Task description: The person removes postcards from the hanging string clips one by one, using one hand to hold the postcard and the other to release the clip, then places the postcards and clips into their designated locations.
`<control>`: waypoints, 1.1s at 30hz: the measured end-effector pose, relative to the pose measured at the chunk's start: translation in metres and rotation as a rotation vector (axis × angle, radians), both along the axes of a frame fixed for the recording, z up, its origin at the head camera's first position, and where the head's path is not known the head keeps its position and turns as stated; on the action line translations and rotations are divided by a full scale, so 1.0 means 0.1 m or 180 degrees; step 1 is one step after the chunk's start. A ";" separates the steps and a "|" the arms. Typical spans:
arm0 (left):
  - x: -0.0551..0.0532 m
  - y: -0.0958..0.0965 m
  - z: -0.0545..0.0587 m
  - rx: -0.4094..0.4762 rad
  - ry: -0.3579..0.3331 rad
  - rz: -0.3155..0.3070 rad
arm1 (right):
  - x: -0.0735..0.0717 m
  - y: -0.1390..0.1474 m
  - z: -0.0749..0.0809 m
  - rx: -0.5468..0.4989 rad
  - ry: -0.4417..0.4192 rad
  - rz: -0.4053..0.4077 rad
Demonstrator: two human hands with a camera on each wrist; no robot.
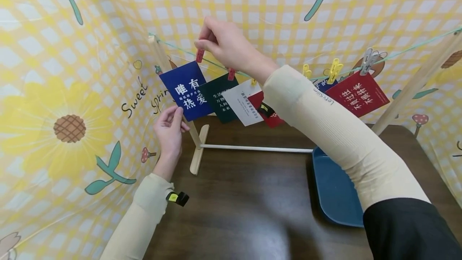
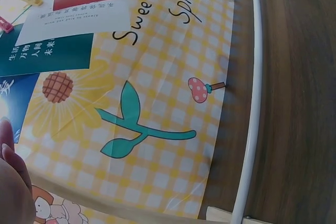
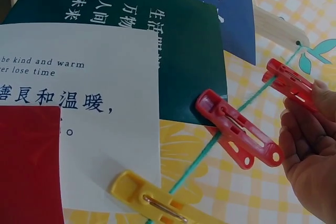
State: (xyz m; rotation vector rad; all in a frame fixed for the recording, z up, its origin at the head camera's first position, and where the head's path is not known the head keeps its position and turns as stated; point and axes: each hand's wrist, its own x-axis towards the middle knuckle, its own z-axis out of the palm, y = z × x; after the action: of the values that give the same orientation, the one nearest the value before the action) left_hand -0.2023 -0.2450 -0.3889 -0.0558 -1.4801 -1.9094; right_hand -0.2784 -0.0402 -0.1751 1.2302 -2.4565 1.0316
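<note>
My right hand [image 1: 231, 45] pinches a red clothespin [image 3: 291, 80] on a green cord [image 3: 197, 163] near its left end. The clothespin's mouth is close to the top corner of a blue card [image 1: 185, 93] with white characters; whether it grips the card, I cannot tell. At that card's lower left edge, my left hand [image 1: 169, 127] holds it between thumb and fingers; the left wrist view shows only part of this hand. Beside it hang a dark green card [image 1: 220, 99] by another red clothespin [image 3: 239, 129], and a white card [image 1: 243, 103] near a yellow clothespin [image 3: 152, 200].
Two wooden posts, left [image 1: 160, 55] and right [image 1: 415, 83], bear the cord. A white rod [image 1: 256, 148] runs low from the left post's foot. A blue tray [image 1: 337, 187] stands on the brown table [image 1: 245, 200]. Farther right hangs a red card [image 1: 359, 93] by a grey clothespin [image 1: 368, 61].
</note>
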 end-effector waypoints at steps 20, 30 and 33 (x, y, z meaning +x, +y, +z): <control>0.06 -0.15 -0.02 -0.0015 -0.0001 0.0091 | -0.02 -0.04 -0.02 -0.0184 0.0185 0.0012; 0.04 -0.22 0.01 -0.0021 0.0065 0.0141 | 0.07 0.02 0.06 -0.0227 -0.0009 -0.0072; 0.04 -0.25 0.01 -0.0004 0.0070 0.0150 | 0.10 0.04 0.07 -0.0266 0.0021 -0.0075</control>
State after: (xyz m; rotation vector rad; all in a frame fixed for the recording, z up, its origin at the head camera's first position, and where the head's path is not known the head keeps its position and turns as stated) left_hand -0.1980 -0.2699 -0.3877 -0.0420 -1.4555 -1.8645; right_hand -0.2684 -0.0359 -0.1683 1.1744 -2.3909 1.1101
